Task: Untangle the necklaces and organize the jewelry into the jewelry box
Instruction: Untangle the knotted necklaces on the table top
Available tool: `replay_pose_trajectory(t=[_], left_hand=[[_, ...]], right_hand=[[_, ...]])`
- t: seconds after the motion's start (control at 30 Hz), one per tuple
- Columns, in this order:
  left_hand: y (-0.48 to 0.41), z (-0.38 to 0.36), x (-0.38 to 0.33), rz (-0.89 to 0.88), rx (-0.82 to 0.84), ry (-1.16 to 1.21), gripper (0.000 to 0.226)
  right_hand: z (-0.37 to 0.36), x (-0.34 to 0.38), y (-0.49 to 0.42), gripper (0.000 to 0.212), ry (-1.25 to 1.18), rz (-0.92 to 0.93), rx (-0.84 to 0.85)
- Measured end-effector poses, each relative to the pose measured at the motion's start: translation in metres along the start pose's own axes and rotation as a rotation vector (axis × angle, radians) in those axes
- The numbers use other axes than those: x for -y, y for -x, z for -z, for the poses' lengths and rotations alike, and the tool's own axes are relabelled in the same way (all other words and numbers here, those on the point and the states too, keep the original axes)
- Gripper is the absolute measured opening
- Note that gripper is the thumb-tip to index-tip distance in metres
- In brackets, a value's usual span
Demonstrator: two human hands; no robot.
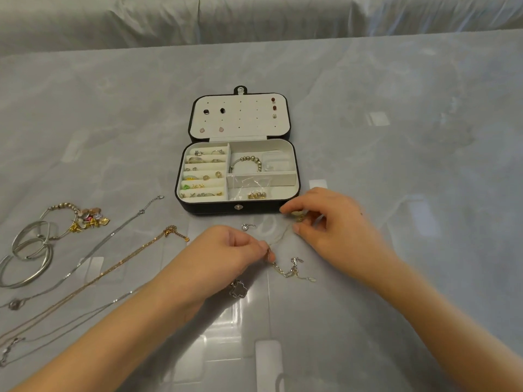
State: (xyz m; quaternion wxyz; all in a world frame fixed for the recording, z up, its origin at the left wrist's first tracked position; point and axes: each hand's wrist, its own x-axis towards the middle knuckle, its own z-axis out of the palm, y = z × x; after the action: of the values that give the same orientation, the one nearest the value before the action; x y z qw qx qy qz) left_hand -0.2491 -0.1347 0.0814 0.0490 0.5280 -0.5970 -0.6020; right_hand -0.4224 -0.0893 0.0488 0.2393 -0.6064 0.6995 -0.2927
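Gold chain (280, 235) spans both hands, just in front of the open jewelry box (210, 207). Left hand (236, 250) pinches one part, right hand (328, 222) pinches another, fingers curled

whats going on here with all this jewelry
A person is untangling a thin chain, pinching it with the left hand and the right hand, just in front of the open jewelry box. The box already holds earrings and a beaded bracelet. To the left, silver bangles and several long necklaces lie on the table.
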Motion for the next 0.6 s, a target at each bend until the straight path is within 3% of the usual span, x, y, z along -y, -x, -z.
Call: replay_pose_trajectory(t=[0.1,0.13,0.2,0.33,0.47,0.6], left_hand=[[-0.001,-0.002,0.003,-0.008,-0.056,-0.05,0.024],[-0.001,-0.003,0.003,-0.007,-0.066,-0.046,0.022],[-0.001,-0.004,0.003,0.005,-0.073,-0.025,0.018],[0.002,-0.006,0.004,0.031,-0.103,0.014,0.013],[0.007,-0.014,0.004,0.005,-0.145,0.029,0.013],[0.016,-0.021,0.01,-0.048,-0.172,-0.044,0.012]], right_hand=[[-0.002,0.0,0.025,0.013,0.165,0.044,-0.161],[-0.004,0.002,0.035,0.019,0.221,0.033,-0.176],[-0.009,0.002,0.051,0.028,0.306,0.027,-0.131],[-0.02,-0.001,0.064,0.021,0.303,0.053,-0.148],[-0.016,-0.002,0.079,0.019,0.462,0.105,-0.175],[0.0,-0.008,0.1,0.018,0.347,-0.023,-0.119]])
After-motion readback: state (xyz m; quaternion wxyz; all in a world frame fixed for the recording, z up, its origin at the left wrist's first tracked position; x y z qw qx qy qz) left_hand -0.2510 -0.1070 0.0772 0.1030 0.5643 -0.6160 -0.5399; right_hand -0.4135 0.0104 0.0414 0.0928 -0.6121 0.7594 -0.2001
